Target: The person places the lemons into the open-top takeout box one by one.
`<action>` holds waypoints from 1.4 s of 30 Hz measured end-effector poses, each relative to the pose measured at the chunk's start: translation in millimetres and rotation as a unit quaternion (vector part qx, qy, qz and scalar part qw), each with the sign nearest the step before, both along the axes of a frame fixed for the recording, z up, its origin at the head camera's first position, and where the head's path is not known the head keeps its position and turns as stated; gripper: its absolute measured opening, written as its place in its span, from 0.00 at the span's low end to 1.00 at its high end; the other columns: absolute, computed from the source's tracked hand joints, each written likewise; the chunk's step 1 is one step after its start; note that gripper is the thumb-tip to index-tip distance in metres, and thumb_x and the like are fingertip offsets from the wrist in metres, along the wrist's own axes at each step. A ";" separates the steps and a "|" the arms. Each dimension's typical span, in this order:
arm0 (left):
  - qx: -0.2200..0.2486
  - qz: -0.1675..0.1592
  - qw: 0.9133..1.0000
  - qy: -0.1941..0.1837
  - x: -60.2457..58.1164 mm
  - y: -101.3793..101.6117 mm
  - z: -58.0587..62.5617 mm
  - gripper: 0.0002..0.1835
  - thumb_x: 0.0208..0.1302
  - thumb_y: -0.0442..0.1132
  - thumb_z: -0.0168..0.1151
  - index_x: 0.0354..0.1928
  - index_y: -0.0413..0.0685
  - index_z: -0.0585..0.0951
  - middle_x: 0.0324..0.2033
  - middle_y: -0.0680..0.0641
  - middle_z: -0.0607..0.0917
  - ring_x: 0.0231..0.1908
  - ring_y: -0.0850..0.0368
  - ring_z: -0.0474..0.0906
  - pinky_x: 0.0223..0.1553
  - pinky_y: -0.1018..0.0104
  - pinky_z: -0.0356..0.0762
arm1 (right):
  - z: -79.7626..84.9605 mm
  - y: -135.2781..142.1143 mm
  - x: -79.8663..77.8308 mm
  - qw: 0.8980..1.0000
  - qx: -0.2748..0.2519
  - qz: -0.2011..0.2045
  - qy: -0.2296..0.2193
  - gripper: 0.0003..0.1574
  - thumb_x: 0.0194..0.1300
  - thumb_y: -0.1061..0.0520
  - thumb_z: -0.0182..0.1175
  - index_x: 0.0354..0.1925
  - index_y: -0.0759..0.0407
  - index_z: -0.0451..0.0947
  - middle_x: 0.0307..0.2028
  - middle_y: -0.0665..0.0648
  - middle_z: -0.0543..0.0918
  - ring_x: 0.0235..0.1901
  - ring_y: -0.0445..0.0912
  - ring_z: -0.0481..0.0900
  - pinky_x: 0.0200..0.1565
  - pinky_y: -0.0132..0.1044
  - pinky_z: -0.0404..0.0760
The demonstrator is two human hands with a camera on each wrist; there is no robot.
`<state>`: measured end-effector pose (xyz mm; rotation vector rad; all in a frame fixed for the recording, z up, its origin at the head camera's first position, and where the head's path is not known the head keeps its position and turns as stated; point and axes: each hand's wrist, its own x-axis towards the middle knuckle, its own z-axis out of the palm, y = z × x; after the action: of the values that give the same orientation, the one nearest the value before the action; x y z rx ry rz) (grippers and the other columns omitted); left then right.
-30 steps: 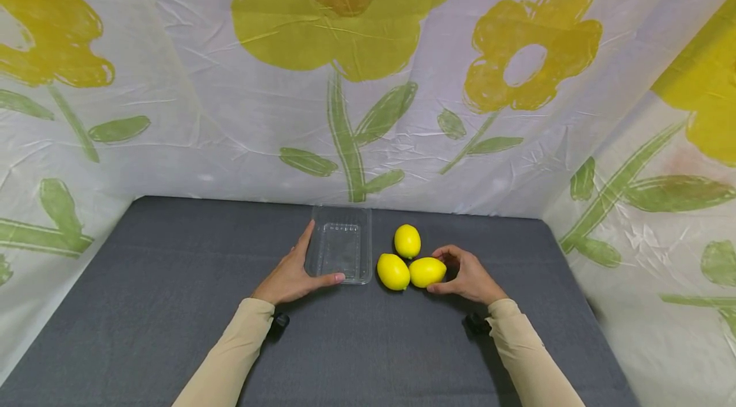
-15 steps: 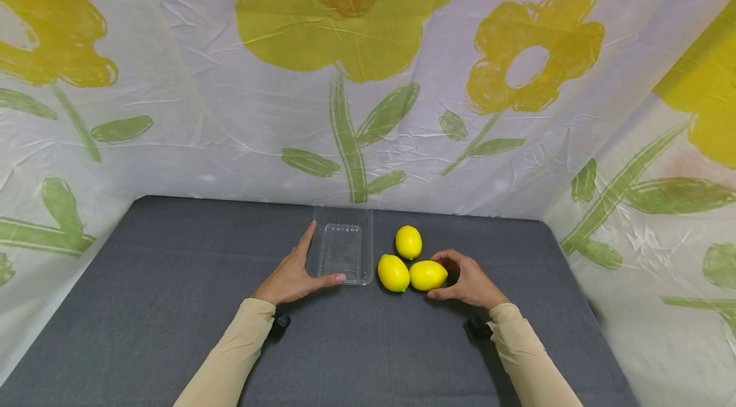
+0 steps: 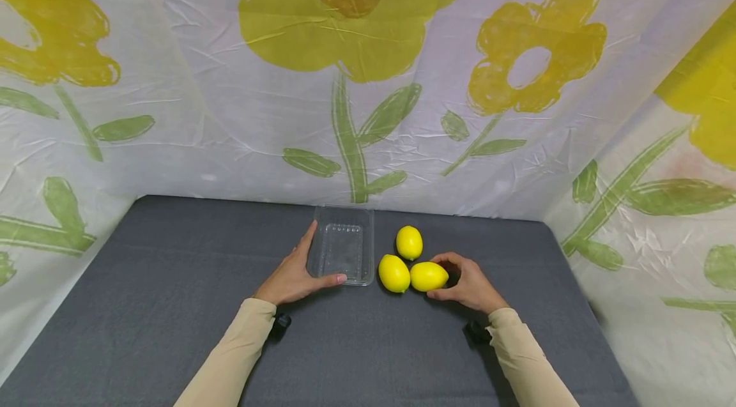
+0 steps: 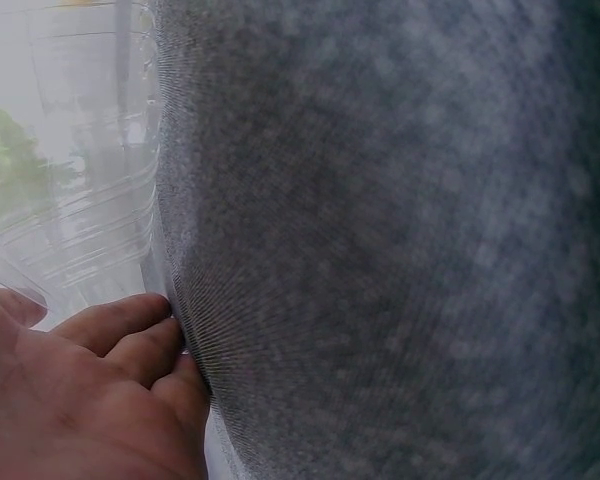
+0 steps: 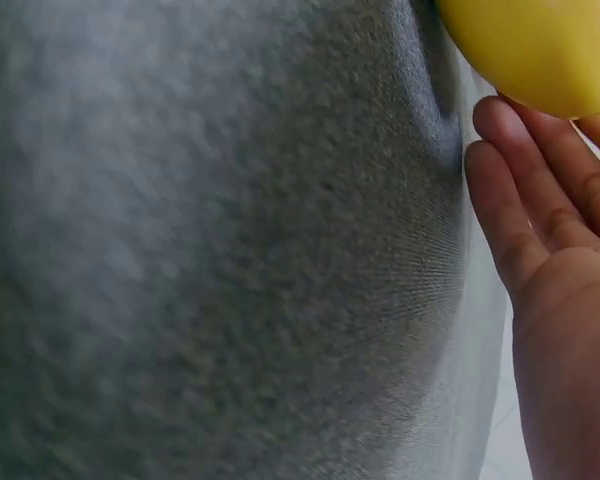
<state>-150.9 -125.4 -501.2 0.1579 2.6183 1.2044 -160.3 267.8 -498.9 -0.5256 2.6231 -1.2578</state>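
Note:
A clear plastic container [image 3: 368, 266] with an open top sits on the grey table. My left hand [image 3: 292, 276] lies at its near left corner, fingers straight along the left side and thumb stretched to the front rim. In the left wrist view the fingertips of that hand [image 4: 110, 370] are by the container's wall [image 4: 90, 150]. Three yellow lemons lie close together to the right. My right hand [image 3: 468, 282] curls round the rightmost lemon [image 3: 428, 276], thumb on the near side and index finger on the far side. Beside it lie the left lemon [image 3: 394, 273] and the back lemon [image 3: 409, 243].
Dark grey cloth covers the table [image 3: 172, 292]. A white curtain [image 3: 230, 138] printed with yellow flowers hangs behind the table and along both sides. Small black wrist cameras sit under both sleeves.
Both hands, the container and the lemons keep almost the same places. The whole view shifts very slightly, and the right hand stays round the rightmost lemon.

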 end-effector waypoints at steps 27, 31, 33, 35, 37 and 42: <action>0.006 -0.011 1.000 0.012 0.0 -1.3 0.7 0.71 0.51 0.72 0.72 0.81 0.65 0.32 0.80 0.39 0.42 0.76 0.31 0.45 0.67 0.28 0.56 | 60.2 -30.3 13.3 0.993 -0.054 -0.061 0.083 0.36 0.50 0.62 0.81 0.57 0.67 0.78 0.51 0.62 0.82 0.51 0.55 0.81 0.57 0.54 0.78; 0.005 -0.011 1.000 0.008 -0.6 -1.5 0.3 0.71 0.50 0.73 0.72 0.81 0.66 0.31 0.80 0.40 0.42 0.76 0.32 0.44 0.68 0.28 0.56 | 49.8 -34.9 0.2 0.992 -0.072 -0.055 0.086 0.37 0.49 0.58 0.82 0.56 0.63 0.79 0.52 0.59 0.82 0.50 0.52 0.81 0.57 0.55 0.78; 0.006 -0.011 1.000 0.009 -0.8 -1.7 0.2 0.71 0.49 0.73 0.72 0.81 0.65 0.31 0.80 0.39 0.42 0.76 0.31 0.44 0.67 0.28 0.56 | 52.0 -41.9 -2.2 0.992 -0.073 -0.052 0.091 0.36 0.49 0.57 0.82 0.56 0.62 0.80 0.51 0.57 0.82 0.49 0.51 0.81 0.56 0.56 0.78; 0.006 -0.011 1.000 0.009 -0.7 -1.5 0.6 0.71 0.50 0.73 0.72 0.81 0.65 0.31 0.80 0.39 0.42 0.76 0.31 0.44 0.67 0.27 0.56 | 54.4 -49.4 -4.2 0.991 -0.075 -0.049 0.097 0.37 0.48 0.56 0.83 0.55 0.62 0.80 0.50 0.57 0.82 0.49 0.51 0.81 0.55 0.56 0.79; 0.005 -0.009 1.000 0.007 -0.8 -1.2 0.9 0.71 0.49 0.73 0.72 0.81 0.66 0.31 0.80 0.39 0.42 0.76 0.30 0.44 0.67 0.27 0.56 | 55.9 -57.5 -6.3 0.991 -0.072 -0.046 0.105 0.36 0.49 0.56 0.82 0.56 0.62 0.80 0.50 0.57 0.83 0.48 0.52 0.81 0.54 0.55 0.79; 0.004 -0.006 1.000 0.002 -1.6 -0.7 -0.1 0.72 0.48 0.74 0.72 0.81 0.68 0.31 0.80 0.41 0.42 0.76 0.31 0.43 0.67 0.27 0.55 | 60.3 -78.5 -11.8 0.991 -0.066 -0.041 0.110 0.36 0.49 0.57 0.82 0.55 0.61 0.81 0.50 0.57 0.83 0.48 0.52 0.81 0.54 0.54 0.80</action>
<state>-152.5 -126.1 -501.3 0.1783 2.6122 1.2104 -172.1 189.3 -438.6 -0.6159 2.7777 -1.4862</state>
